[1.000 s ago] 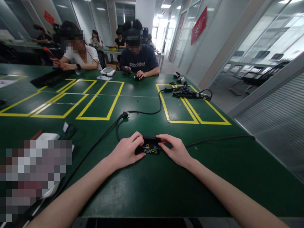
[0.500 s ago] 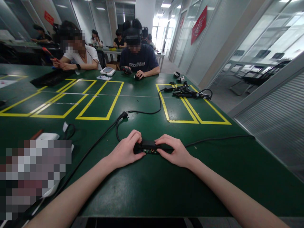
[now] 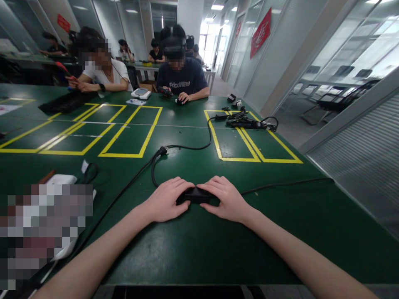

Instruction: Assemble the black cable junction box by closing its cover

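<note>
A small black device (image 3: 195, 194) lies on the green table (image 3: 199, 245) straight in front of me. My left hand (image 3: 166, 200) covers its left end with fingers curled over it. My right hand (image 3: 225, 199) presses on its right end, fingers meeting the left hand's above the black casing. Only the dark top of the device shows between my hands. A thin black cable (image 3: 286, 182) runs from under my right hand toward the right edge.
A thicker black cable (image 3: 174, 148) loops across the table toward a heap of black gear (image 3: 246, 121) inside yellow tape rectangles (image 3: 249, 145). A white object (image 3: 60, 179) lies at left. Two people sit across the table, others behind. Glass partitions stand at right.
The device has been turned so its coloured circuit board no longer shows, only the black casing. Both hands have closed in over its top until the fingertips meet.
</note>
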A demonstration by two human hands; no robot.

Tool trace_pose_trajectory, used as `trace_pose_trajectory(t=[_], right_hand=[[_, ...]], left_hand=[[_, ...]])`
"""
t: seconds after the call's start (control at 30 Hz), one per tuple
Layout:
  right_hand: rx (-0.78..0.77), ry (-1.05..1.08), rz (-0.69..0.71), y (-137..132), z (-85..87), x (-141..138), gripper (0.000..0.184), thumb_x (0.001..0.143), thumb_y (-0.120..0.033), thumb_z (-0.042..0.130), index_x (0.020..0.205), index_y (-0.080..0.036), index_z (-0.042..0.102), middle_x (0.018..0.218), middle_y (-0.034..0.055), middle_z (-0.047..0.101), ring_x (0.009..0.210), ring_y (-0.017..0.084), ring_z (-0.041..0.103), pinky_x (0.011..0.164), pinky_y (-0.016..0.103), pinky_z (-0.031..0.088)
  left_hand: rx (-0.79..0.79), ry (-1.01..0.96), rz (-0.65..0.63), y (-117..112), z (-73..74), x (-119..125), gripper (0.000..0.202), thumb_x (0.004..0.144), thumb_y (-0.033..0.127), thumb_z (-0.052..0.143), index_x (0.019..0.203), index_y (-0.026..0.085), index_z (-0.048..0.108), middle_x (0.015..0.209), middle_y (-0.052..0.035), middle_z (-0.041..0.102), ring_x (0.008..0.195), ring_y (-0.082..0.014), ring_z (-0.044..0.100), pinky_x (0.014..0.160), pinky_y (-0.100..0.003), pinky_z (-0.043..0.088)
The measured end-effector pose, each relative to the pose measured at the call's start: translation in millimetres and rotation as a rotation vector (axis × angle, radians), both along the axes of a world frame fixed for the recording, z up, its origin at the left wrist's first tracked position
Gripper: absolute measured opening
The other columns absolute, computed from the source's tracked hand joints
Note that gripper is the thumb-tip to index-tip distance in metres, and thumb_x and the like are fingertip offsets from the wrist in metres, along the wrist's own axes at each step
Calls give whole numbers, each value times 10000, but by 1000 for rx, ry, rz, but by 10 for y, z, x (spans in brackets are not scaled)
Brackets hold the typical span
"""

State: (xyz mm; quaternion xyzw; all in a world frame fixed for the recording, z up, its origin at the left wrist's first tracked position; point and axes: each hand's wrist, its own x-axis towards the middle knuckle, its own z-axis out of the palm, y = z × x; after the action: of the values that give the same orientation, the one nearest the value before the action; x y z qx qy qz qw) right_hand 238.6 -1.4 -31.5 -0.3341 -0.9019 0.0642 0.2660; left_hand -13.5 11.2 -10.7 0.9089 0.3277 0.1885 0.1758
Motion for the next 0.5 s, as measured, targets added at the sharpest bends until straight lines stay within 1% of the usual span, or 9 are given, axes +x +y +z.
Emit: trace_pose_trajectory(t=[0.13, 0.2, 0.3, 0.4, 0.5], right_hand=[[40, -51, 15, -22, 20, -28, 356, 953, -328, 650, 1250, -131, 640, 1042, 134, 733, 911, 257, 603, 772, 397, 464], [26, -67, 14, -32, 25, -43, 321, 969, -330, 622, 1224, -135, 645, 1005, 125, 725, 886, 253, 599, 765, 392, 463], [-14, -87, 11, -31, 22, -56, 307, 976, -353, 625, 1196, -139, 644, 992, 116, 720, 870, 248, 606, 769, 383, 474], [-36, -100, 33, -19, 25, -51, 289, 1001, -364, 612, 1191, -149, 645, 983, 106, 721, 860, 236, 618, 757, 363, 468], [-48, -100, 49, -13, 46, -41, 270, 1012, -349, 601, 1182, -145, 650, 948, 92, 721, 833, 224, 617, 723, 351, 433]], left_hand=[[42, 79, 25, -10, -30, 34, 363, 852, 226, 677, 1204, 186, 595, 1102, -85, 701, 1030, -271, 650, 917, -404, 522], [71, 121, 21, -3, -62, 44, 309, 895, 230, 664, 1191, 182, 593, 1094, -87, 702, 1017, -269, 651, 903, -404, 515], [110, 159, -11, 6, -84, 45, 244, 956, 215, 616, 1196, 178, 589, 1079, -87, 709, 985, -258, 658, 864, -387, 505], [117, 155, -33, -1, -63, 41, 203, 999, 262, 592, 1187, 186, 595, 1050, -76, 718, 948, -242, 667, 832, -362, 494], [106, 158, -49, -13, -31, 40, 184, 1022, 311, 582, 1157, 189, 609, 1020, -63, 726, 907, -235, 672, 807, -351, 487]])
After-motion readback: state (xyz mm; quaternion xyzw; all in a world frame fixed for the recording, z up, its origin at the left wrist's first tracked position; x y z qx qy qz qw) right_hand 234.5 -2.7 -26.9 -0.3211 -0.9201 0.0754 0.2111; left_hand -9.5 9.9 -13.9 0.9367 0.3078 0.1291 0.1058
